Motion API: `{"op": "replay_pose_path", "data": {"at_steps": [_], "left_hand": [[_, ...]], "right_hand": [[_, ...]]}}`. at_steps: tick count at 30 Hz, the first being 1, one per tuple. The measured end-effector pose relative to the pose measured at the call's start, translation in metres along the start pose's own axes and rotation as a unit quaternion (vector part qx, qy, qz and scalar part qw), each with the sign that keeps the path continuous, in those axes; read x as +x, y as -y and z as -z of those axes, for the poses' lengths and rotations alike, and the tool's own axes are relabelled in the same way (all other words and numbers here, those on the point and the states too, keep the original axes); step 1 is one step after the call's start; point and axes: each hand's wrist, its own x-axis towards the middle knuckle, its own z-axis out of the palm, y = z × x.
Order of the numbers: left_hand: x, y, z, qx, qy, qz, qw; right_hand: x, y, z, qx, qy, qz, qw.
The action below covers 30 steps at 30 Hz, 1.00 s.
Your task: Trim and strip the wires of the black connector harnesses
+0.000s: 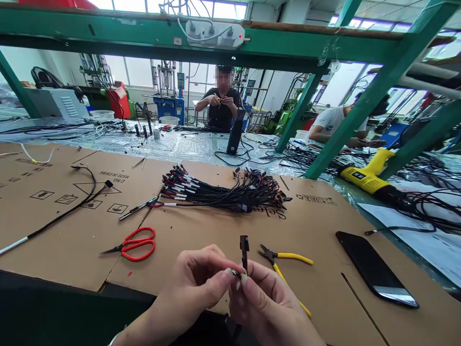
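Observation:
Close in front of me, my left hand and my right hand meet with fingertips pinched together. Between them is a cable end with a black connector that sticks up above the fingers. The left thumb and forefinger grip a small dark piece at the cable end, too small to name. Around the cable my right fingers are closed, and its lower part is mostly hidden by the hand. Right of the hands lie yellow-handled cutting pliers, partly behind my right hand. Red-handled scissors rest to the left.
A bundle of black cables lies on the cardboard, with tweezers beside it. A phone and a yellow heat gun are at right. Green frame bars cross above. Two other people sit across the bench.

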Motion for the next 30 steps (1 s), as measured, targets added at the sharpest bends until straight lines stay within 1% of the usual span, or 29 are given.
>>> {"op": "replay_pose_path", "data": {"at_steps": [2,4,9,14,17,21,25,28,30], "left_hand": [[0.0,0.001,0.001,0.013,-0.003,0.016,1.0],[-0.001,0.002,0.002,0.035,-0.008,0.012,0.999],[0.0,0.007,-0.003,0.133,-0.052,-0.054,0.988],[0.003,0.005,-0.008,0.193,-0.043,-0.108,0.974],[0.004,0.005,-0.009,0.231,-0.044,-0.153,0.96],[0.005,0.003,-0.004,0.259,-0.014,-0.216,0.941],[0.007,0.0,0.002,0.276,0.048,-0.22,0.935],[0.008,-0.001,0.004,0.3,0.067,-0.263,0.915],[0.01,-0.002,0.005,0.325,0.072,-0.312,0.89]], "right_hand": [[-0.001,0.0,0.001,-0.007,-0.011,0.003,1.0],[-0.001,-0.001,0.001,-0.015,-0.019,0.008,1.0],[-0.001,-0.004,0.006,-0.039,-0.017,0.003,0.999],[-0.004,-0.009,0.01,-0.026,0.007,-0.01,1.0],[-0.003,-0.009,0.01,0.014,0.052,-0.036,0.998],[-0.001,-0.005,0.011,0.068,0.113,-0.088,0.987],[0.0,-0.001,0.012,0.123,0.171,-0.145,0.967],[0.001,-0.004,0.014,0.146,0.194,-0.162,0.956],[0.002,-0.006,0.016,0.153,0.196,-0.167,0.954]]}}
